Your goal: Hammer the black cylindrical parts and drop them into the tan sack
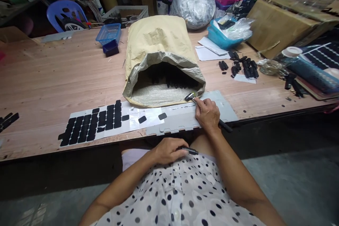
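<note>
My right hand (208, 114) is closed around a small hammer-like tool (225, 125) with a shiny metal head and a black handle. Its head rests by the mouth of a yellowish woven sack (159, 39), over a grey board (219, 104). Down at my lap, my left hand (169, 150) grips a slim black piece (191, 150), whose exact kind I cannot make out. Inside the sack, dark parts (176, 82) show at the back. To the left, rows of black rounded stickers (82, 129) lie on white backing, with a few loose black pads (142, 119) beside them.
A light blue basket (108, 33) and a dark blue tray (110, 48) stand left of the sack. Several black parts (246, 66) lie to the right, near a turquoise basin (225, 39). A cardboard box (283, 28) stands at the right. The table's front edge runs just before my lap.
</note>
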`<move>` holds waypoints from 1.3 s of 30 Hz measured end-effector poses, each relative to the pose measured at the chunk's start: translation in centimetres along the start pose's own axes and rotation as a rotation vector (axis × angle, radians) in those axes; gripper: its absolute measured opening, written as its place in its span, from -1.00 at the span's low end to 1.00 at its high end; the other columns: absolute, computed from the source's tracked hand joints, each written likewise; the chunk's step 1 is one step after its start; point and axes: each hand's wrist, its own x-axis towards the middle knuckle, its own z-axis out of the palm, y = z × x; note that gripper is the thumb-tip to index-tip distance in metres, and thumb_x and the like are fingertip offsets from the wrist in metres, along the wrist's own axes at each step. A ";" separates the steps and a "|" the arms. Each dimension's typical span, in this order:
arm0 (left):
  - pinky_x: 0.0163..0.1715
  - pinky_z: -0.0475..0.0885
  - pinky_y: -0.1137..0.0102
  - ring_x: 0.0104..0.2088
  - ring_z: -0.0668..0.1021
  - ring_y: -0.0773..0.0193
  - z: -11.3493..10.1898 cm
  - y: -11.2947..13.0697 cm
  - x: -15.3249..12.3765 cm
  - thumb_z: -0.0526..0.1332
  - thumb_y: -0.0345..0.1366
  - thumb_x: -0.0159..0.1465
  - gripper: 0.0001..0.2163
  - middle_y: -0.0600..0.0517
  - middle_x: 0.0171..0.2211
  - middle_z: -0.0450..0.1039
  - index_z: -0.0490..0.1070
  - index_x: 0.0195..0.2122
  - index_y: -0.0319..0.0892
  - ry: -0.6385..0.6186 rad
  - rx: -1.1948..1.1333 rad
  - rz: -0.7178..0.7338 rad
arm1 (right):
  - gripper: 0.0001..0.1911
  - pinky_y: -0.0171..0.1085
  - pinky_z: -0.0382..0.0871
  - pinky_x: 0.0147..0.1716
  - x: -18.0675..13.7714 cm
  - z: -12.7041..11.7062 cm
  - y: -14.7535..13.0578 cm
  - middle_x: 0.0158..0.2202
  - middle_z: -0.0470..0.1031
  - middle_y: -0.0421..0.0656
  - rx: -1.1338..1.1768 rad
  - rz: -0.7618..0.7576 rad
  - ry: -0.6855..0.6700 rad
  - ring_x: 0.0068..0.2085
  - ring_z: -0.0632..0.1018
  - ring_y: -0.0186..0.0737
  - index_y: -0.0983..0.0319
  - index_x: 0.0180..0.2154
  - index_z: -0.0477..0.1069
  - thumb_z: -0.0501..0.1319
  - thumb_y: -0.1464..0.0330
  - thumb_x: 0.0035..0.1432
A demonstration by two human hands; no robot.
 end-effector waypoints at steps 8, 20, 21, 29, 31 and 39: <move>0.14 0.42 0.23 0.14 0.56 0.02 3.5 -7.7 1.6 0.14 -0.12 0.37 -0.60 -0.04 0.16 0.54 0.43 0.20 -0.03 0.032 -0.038 -0.756 | -0.63 -0.21 0.06 -0.30 0.0 0.3 0.0 -0.31 0.38 -0.07 -0.005 -0.019 0.046 -0.26 0.28 -0.11 0.13 -0.01 0.60 0.09 0.42 0.27; -0.28 0.50 0.38 -0.30 0.62 0.23 -5.2 -0.1 5.1 0.29 -0.03 0.30 -0.66 -0.01 -0.28 0.65 0.61 -0.04 -0.12 -0.199 -0.342 -0.118 | -0.62 -0.20 0.08 -0.29 -0.1 0.3 -0.1 -0.30 0.38 -0.06 0.011 -0.019 0.024 -0.23 0.29 -0.09 0.12 0.02 0.58 0.10 0.42 0.27; -0.32 0.49 0.39 -0.35 0.60 0.26 -6.9 -0.1 6.4 0.29 -0.02 0.30 -0.67 -0.01 -0.32 0.63 0.61 -0.09 -0.15 -0.029 -0.330 -0.147 | -0.62 -0.19 0.08 -0.29 -0.1 0.3 -0.1 -0.29 0.38 -0.06 0.012 -0.020 0.020 -0.23 0.29 -0.09 0.12 0.02 0.58 0.11 0.42 0.26; -0.07 0.47 0.31 0.00 0.64 0.01 -16.0 -2.3 16.4 0.22 -0.30 0.29 -0.84 -0.14 -0.14 0.66 0.60 -0.21 -0.15 0.955 0.157 -0.577 | -0.61 -0.20 0.11 -0.28 0.0 0.0 -0.6 -0.29 0.38 -0.07 0.001 -0.010 -0.027 -0.23 0.30 -0.10 0.13 0.04 0.57 0.12 0.42 0.25; -0.08 0.48 0.23 0.02 0.63 -0.09 -16.1 -2.2 16.8 0.30 -0.26 0.23 -0.86 -0.20 -0.11 0.65 0.60 -0.22 -0.13 0.903 0.212 -0.643 | -0.61 -0.21 0.11 -0.28 0.0 -0.1 -0.6 -0.29 0.37 -0.07 0.000 -0.009 -0.033 -0.23 0.29 -0.10 0.13 0.05 0.56 0.13 0.42 0.24; -0.22 0.46 0.28 -0.12 0.64 -0.02 -15.3 -1.8 13.4 0.38 -0.29 0.08 -0.88 -0.10 -0.23 0.66 0.58 -0.33 -0.10 0.820 0.327 -0.663 | -0.61 -0.20 0.10 -0.27 0.0 0.2 -0.5 -0.29 0.37 -0.07 0.018 -0.013 -0.012 -0.24 0.28 -0.09 0.13 0.03 0.56 0.11 0.41 0.25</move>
